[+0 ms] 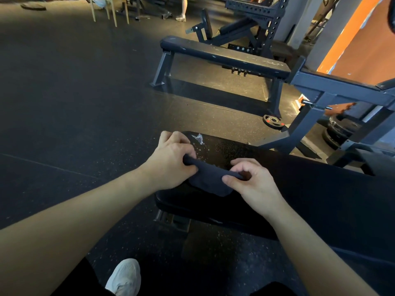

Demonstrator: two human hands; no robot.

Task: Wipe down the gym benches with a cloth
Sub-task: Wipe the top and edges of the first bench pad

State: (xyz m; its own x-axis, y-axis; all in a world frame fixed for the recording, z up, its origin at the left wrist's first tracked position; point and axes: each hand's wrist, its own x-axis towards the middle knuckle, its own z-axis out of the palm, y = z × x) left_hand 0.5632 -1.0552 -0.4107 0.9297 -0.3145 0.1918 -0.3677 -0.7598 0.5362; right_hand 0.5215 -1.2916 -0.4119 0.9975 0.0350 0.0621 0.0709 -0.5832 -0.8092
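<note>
Two bare hands hold a dark cloth (211, 180) stretched between them at the centre of the frame. The left hand (171, 159) grips the cloth's left end, its fingers (170, 136) curled in and the thumb closed against the bunched fabric. The right hand (252, 180) pinches the right end between thumb and forefinger, the other fingers (245, 163) bent loosely above it. The cloth's lower part sags in a fold and rests on the pad of the near bench (299, 189), close to the pad's left end. That bench is black and runs from the centre toward the right edge of the frame. A worn white patch (198, 138) marks its top corner, just above the left hand.

A second flat bench (224, 54) on grey steel legs stands well apart in the upper middle. A black weight plate (273, 121) lies on the dark rubber floor (74, 103) between the two benches, at the right. A perforated steel rack (263, 13) rises at the top right. A white shoe (125, 276) shows at the bottom edge.
</note>
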